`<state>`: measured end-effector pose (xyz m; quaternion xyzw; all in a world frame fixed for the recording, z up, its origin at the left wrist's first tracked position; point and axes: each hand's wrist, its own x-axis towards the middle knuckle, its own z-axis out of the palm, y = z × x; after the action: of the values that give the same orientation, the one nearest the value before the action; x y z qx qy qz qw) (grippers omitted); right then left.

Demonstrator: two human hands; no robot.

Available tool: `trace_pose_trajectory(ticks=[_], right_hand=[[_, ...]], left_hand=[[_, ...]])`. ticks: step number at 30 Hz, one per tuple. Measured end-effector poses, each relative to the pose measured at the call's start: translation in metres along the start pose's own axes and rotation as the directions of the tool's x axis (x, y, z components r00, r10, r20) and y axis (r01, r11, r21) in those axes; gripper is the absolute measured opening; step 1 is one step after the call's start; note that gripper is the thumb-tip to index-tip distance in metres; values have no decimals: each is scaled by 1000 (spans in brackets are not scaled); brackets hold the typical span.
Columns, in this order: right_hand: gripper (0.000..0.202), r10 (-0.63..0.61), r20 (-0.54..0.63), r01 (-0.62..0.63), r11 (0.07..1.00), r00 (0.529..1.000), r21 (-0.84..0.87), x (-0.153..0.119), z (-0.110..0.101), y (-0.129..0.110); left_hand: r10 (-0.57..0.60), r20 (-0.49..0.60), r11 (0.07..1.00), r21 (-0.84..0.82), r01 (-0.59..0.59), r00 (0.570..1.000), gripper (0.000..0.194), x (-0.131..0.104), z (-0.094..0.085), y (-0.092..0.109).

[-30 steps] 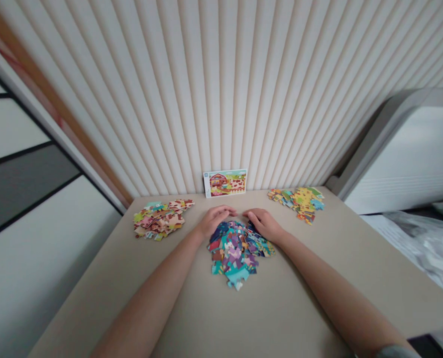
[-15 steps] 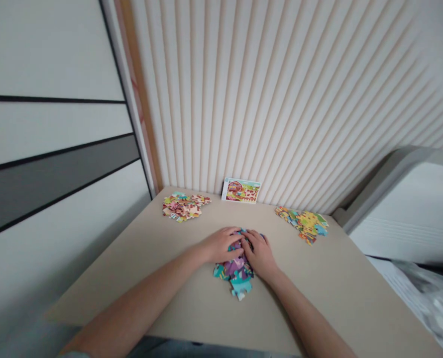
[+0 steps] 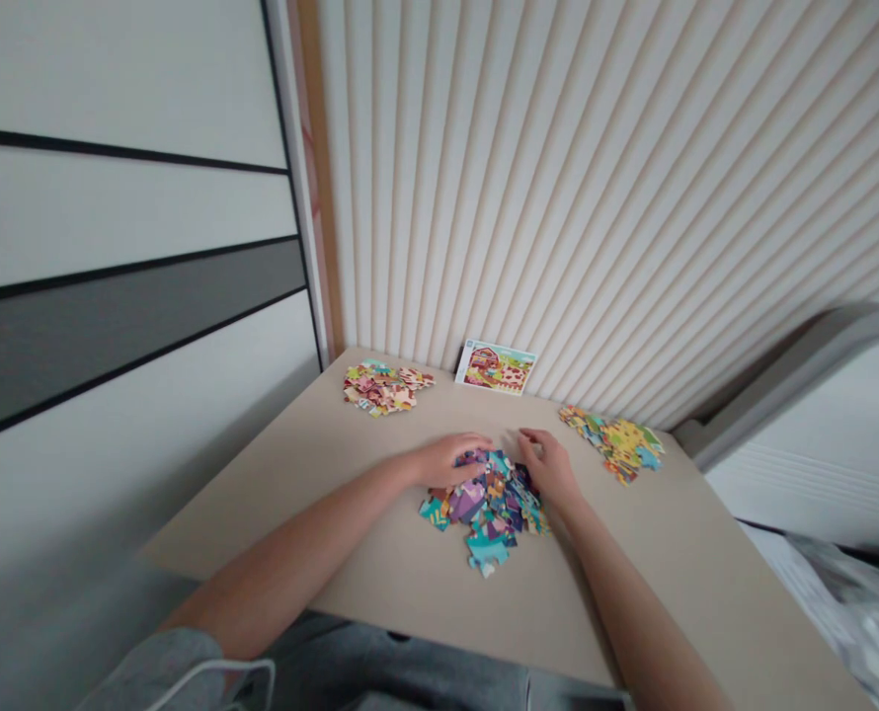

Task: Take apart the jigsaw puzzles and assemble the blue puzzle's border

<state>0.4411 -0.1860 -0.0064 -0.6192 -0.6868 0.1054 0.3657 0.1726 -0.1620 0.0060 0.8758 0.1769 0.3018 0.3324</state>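
Left hand (image 3: 443,461) and right hand (image 3: 553,471) now parted, exposing more of jigsaw pile (image 3: 488,509); left fingers loosely open at 10 o'clock, gripping nothing visible; right half-curled at 1 o'clock, grip unclear.

At my twelve o'clock, pleated curtain (image 3: 543,178) hangs behind the bench (image 3: 514,612); at eleven, a brown strip (image 3: 321,178); at ten, the striped cabinet (image 3: 128,217). A grey-rimmed white panel (image 3: 825,444) leans at two, crumpled clear plastic (image 3: 861,602) at three.
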Motion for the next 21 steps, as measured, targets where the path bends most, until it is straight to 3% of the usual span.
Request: trace_pose_trajectory(ticks=[3,7,11,16,19,21], right_hand=[[44,166,-65,-162,985,984,62,44,8,24],[56,244,-132,-229,966,961,117,106,23,43],[61,296,-159,-256,939,942,228,144,36,48],[60,271,-146,-215,924,951,316,146,38,48],[50,186,-98,-143,930,978,339,128,32,42],[42,125,-87,-88,935,988,344,108,24,38]], left_hand=[[-65,-43,990,-129,59,997,39,0,-2,-2],[-243,-75,912,-357,202,967,42,-2,-2,-12],[-334,-146,869,-431,245,931,41,0,-1,-23],[-385,-140,797,-549,252,912,40,2,-2,-29],[-420,-150,716,-661,225,895,47,3,-1,-29],[-473,-179,650,-732,205,862,53,5,0,-28]])
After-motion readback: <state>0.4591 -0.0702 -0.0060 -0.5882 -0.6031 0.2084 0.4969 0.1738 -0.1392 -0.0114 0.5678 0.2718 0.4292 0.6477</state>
